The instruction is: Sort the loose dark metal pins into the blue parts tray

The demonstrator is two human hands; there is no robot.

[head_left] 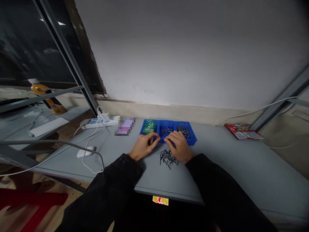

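My left hand (144, 146) and my right hand (179, 146) meet fingertip to fingertip at the front edge of a blue divided bin (192, 140). Both are closed in a pinch, with a thin, small piece (162, 139) spanning the gap between them; its kind is too small to tell. Green small parts (149, 126) fill the bin's left compartment. Shiny small metal pieces (166, 130) lie in the middle one, and dark cylindrical metal parts (182, 130) in the right one, partly behind my right hand. Below my hands, a loose pile of screw-like metal pieces (166, 158) rests on the table.
The grey table (224, 170) runs along the wall. On the left are a white power strip (108, 121) with cables, a blurred-out purple item (125, 126) and a white mouse-like object (85, 152). A red packet (243, 132) lies right; a yellow bottle (49, 96) stands far left.
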